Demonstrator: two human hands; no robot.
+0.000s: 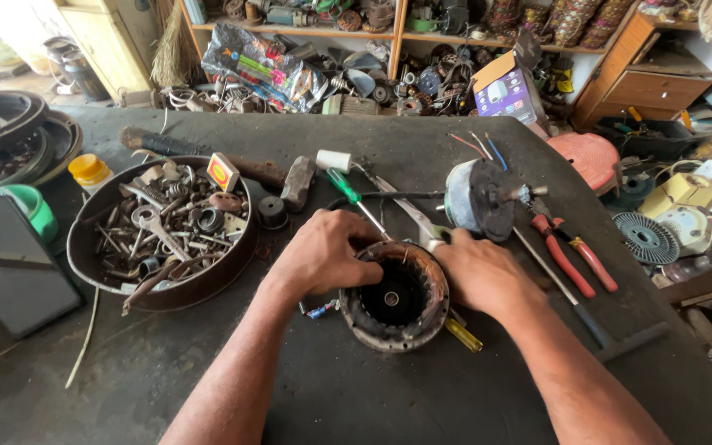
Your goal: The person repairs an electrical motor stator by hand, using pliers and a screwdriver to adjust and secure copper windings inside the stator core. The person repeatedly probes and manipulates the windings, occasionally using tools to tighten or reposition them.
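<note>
Here, both hands close around a round motor stator (394,298) that sits on the dark workbench (356,395) just in front of the person. The left hand (323,251) grips its upper left rim, fingers curled over the edge onto the copper windings; the right hand (480,272) clasps the upper right rim, and its fingertips are partly hidden, so how far they reach inside is hard to say. Beneath the stator's right side a yellow-handled tool (463,334) pokes out. Just beyond the hands lie a green-handled screwdriver (348,189) and a dark motor housing (480,199) with coloured wires, standing on its edge. Red-handled pliers (574,257) rest to the right of that housing. To the left, well apart from the stator, a round metal pan (162,231) holds bolts, nuts and washers, with a hammer (290,177) lying just behind it.
</note>
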